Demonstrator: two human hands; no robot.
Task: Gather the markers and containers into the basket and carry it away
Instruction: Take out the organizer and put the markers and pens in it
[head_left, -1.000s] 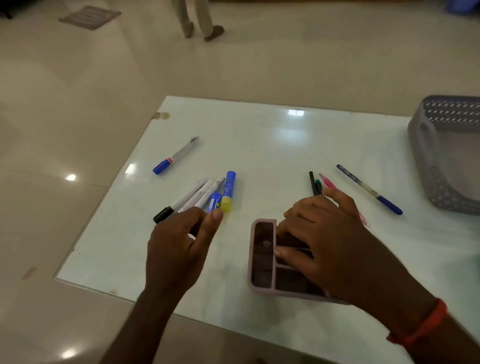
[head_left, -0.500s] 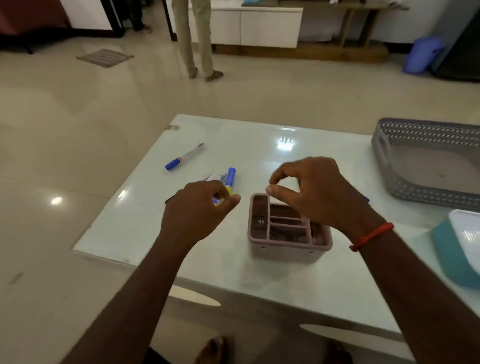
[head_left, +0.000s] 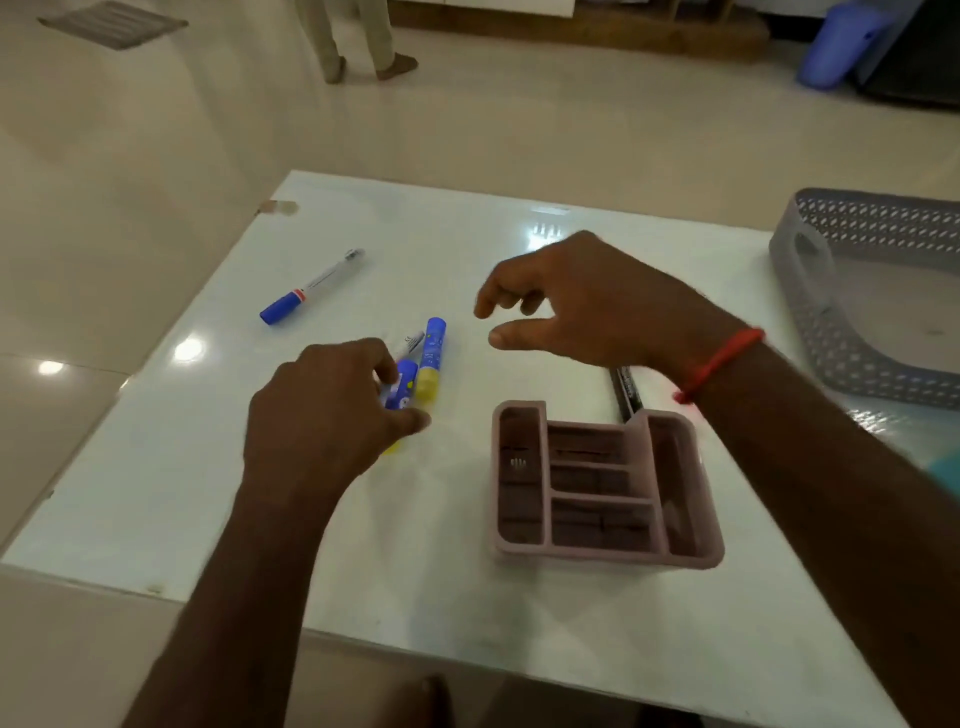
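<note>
A glossy beige tiled floor (head_left: 156, 156) fills the room and mirrors small bright spots of ceiling light at the left. A grey ribbed mat (head_left: 111, 23) lies on it in the far left corner. Near the mat a person's legs (head_left: 358, 36) in pale trousers stand. A low wooden plinth (head_left: 597, 26) runs along the far side, with a blue plastic container (head_left: 836, 47) at its right end. The white bench (head_left: 363, 545) has a shiny top that reflects light.
</note>
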